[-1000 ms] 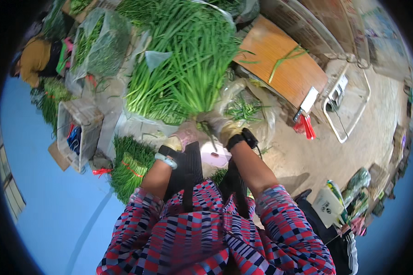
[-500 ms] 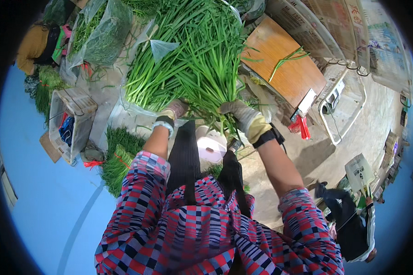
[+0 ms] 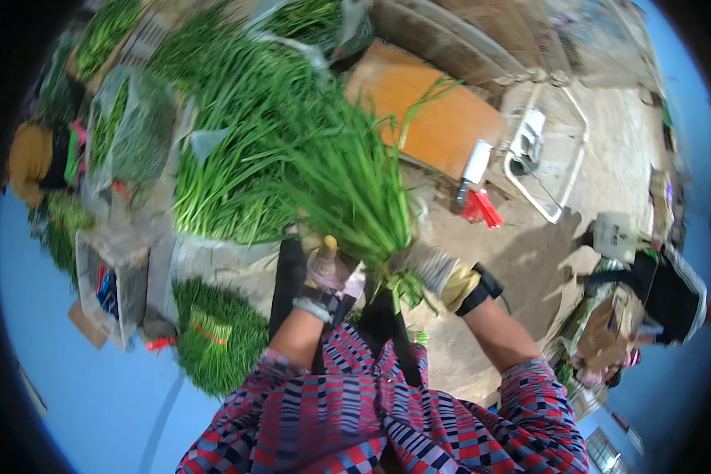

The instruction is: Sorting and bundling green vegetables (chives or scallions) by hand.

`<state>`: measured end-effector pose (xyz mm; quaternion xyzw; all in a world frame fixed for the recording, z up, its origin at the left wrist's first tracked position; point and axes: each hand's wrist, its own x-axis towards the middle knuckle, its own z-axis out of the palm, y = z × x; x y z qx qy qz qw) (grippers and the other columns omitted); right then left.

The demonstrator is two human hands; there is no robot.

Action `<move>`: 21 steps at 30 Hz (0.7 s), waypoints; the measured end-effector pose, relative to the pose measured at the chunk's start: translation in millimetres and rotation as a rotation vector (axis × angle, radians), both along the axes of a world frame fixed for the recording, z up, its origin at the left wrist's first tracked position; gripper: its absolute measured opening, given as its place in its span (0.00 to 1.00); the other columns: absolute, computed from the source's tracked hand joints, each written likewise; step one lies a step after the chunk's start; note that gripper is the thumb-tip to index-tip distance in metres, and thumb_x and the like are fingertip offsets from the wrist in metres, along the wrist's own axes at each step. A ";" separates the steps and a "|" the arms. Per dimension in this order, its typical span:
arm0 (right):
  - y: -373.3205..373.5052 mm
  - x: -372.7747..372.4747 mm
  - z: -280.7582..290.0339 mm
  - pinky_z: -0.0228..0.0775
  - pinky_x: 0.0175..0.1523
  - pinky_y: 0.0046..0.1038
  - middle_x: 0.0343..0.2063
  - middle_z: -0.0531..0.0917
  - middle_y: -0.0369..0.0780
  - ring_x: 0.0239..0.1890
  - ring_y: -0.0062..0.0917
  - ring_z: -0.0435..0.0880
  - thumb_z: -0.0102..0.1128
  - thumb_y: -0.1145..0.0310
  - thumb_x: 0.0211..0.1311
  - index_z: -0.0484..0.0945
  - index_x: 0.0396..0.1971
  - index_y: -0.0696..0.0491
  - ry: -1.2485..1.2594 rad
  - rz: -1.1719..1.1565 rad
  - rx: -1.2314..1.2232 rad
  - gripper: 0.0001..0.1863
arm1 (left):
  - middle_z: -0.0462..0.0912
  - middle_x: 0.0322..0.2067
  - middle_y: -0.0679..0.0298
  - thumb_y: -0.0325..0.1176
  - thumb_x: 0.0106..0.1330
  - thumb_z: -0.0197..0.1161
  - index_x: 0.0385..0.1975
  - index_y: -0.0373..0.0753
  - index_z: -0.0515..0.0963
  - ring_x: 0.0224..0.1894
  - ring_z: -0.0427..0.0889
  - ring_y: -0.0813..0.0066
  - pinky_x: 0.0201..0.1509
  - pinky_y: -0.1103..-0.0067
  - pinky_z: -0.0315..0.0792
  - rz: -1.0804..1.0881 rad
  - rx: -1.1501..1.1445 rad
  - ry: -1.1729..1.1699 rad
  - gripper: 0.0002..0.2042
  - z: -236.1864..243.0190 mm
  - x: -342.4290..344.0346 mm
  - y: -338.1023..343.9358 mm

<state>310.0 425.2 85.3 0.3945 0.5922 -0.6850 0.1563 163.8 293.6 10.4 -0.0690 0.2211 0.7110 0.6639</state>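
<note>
My right hand (image 3: 430, 268), in a work glove, is closed round the stem ends of a loose bunch of green chives (image 3: 355, 197), whose leaves fan up and to the left. My gloved left hand (image 3: 329, 272) is beside the stems with one digit stretched upward; motion blurs it, and I see nothing held in it. A wide heap of loose chives (image 3: 229, 174) lies on plastic sheeting just beyond. At the lower left, a finished bundle of chives (image 3: 213, 332) stands with an orange-red band round it.
A brown wooden board (image 3: 426, 110) holds a few stray leaves. At its near corner lie a cleaver (image 3: 475, 164) and red ties (image 3: 482, 209). A white-rimmed crate (image 3: 561, 150) stands right of them, another crate (image 3: 130, 261) on the left. Another person (image 3: 660, 292) is at the far right.
The bunch has come nearer and away from the heap in my right hand. My left hand has shifted toward me and right, its digit now raised. The view has turned.
</note>
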 end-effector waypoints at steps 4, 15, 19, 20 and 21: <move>-23.1 60.4 38.3 0.71 0.42 0.27 0.34 0.82 0.41 0.36 0.23 0.78 0.62 0.76 0.46 0.78 0.38 0.58 0.080 -0.255 0.040 0.15 | 0.76 0.47 0.57 0.56 0.47 0.68 0.53 0.36 0.67 0.45 0.78 0.61 0.52 0.66 0.73 -0.105 -0.222 -0.315 0.38 45.0 76.9 32.8; -40.7 206.3 84.4 0.72 0.40 0.23 0.37 0.81 0.35 0.35 0.19 0.78 0.66 0.80 0.42 0.75 0.43 0.59 -0.040 -0.817 -0.165 0.23 | 0.75 0.47 0.52 0.33 0.59 0.60 0.53 0.30 0.66 0.47 0.78 0.61 0.52 0.67 0.74 -0.427 -0.036 -0.321 0.23 84.9 202.1 93.2; -5.3 177.9 82.9 0.69 0.25 0.21 0.22 0.81 0.38 0.19 0.16 0.76 0.66 0.79 0.43 0.76 0.35 0.65 0.061 -0.924 -0.015 0.16 | 0.77 0.45 0.59 0.36 0.55 0.64 0.51 0.35 0.70 0.45 0.78 0.68 0.51 0.70 0.74 -0.418 -0.050 -0.120 0.24 98.1 177.4 138.9; 6.3 170.0 79.3 0.70 0.26 0.21 0.23 0.81 0.37 0.20 0.17 0.77 0.66 0.79 0.43 0.76 0.35 0.64 0.059 -0.918 0.010 0.15 | 0.77 0.46 0.62 0.38 0.54 0.65 0.51 0.36 0.70 0.45 0.78 0.69 0.51 0.69 0.73 -0.380 -0.009 -0.004 0.25 103.7 165.9 154.3; 18.8 161.9 75.5 0.71 0.27 0.22 0.24 0.81 0.37 0.22 0.18 0.78 0.65 0.79 0.44 0.76 0.34 0.63 0.054 -0.913 0.036 0.15 | 0.77 0.46 0.62 0.38 0.54 0.65 0.51 0.36 0.70 0.45 0.78 0.69 0.51 0.69 0.73 -0.399 -0.005 -0.013 0.25 98.8 157.0 169.4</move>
